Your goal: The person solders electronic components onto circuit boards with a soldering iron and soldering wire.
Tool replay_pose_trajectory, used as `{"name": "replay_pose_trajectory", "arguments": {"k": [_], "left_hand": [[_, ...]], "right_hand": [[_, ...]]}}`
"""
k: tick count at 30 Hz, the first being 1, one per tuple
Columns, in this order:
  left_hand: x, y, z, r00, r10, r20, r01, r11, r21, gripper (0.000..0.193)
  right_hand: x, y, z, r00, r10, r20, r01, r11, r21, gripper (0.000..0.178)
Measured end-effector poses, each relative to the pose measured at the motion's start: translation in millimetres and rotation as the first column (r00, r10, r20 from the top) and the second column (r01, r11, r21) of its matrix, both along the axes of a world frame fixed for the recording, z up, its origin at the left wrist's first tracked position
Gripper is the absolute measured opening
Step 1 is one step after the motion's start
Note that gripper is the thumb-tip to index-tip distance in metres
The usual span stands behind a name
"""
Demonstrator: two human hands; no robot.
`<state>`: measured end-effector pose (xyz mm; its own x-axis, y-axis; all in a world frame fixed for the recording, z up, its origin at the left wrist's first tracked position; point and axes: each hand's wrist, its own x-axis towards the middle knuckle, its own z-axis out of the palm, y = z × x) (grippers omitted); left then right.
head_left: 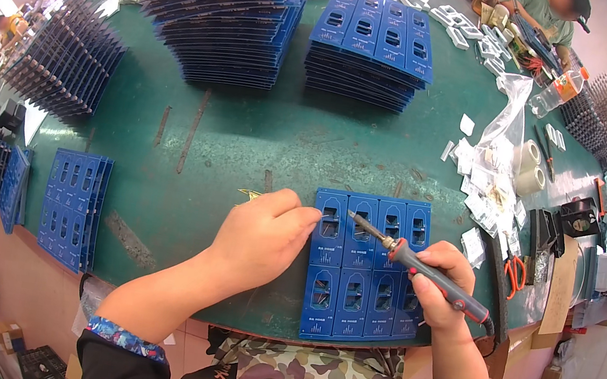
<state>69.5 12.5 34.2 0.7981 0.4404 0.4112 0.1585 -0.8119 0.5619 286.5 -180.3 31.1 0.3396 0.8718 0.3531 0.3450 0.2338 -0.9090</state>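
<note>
A blue circuit board panel (364, 267), divided into several units with dark cutouts, lies near the table's front edge. My right hand (447, 284) is closed round the grey and red handle of a soldering iron (418, 265). The iron points up and left, its tip over the upper left part of the panel. At the panel's upper left edge my left hand (265, 231) is closed, thumb and finger pinched together. What lies in that pinch is too small to make out. A small yellowish piece (249, 194) shows just behind the left hand's knuckles.
Tall stacks of blue boards (226, 26) stand at the back, with a lower stack (371, 49) beside them. More boards (72, 208) lie at left. Along the right are orange-handled scissors (515, 277), tape rolls (531, 168) and a bottle (559, 93). Other people sit across the table.
</note>
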Motion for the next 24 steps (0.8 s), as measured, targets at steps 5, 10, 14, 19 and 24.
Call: {"name": "replay_pose_trajectory", "arguments": {"k": [5,10,14,19,24], "left_hand": [[-11,-2,14,0.999,-0.004,0.052,0.009,0.996,-0.092,0.018],[-15,-13,16,0.988,-0.118,0.095,0.134,0.974,-0.184,0.021],[-12,-18,9,0.961,-0.249,0.123,0.269,0.944,-0.193,0.031],[-11,-17,4,0.946,-0.302,0.12,0.323,0.916,-0.237,0.033],[-15,-17,4,0.937,-0.328,0.117,0.348,0.896,-0.277,0.032]], "right_hand": [[2,-9,-5,0.999,-0.028,-0.033,0.029,0.999,0.017,0.025],[2,-11,-9,0.99,-0.082,-0.116,0.083,0.997,0.004,0.028],[4,-6,-9,0.979,-0.075,-0.19,0.075,0.997,-0.011,0.029],[7,-4,-11,0.972,-0.071,-0.223,0.074,0.997,0.007,0.03],[8,-3,-11,0.987,-0.049,-0.156,0.052,0.999,0.012,0.033]]}}
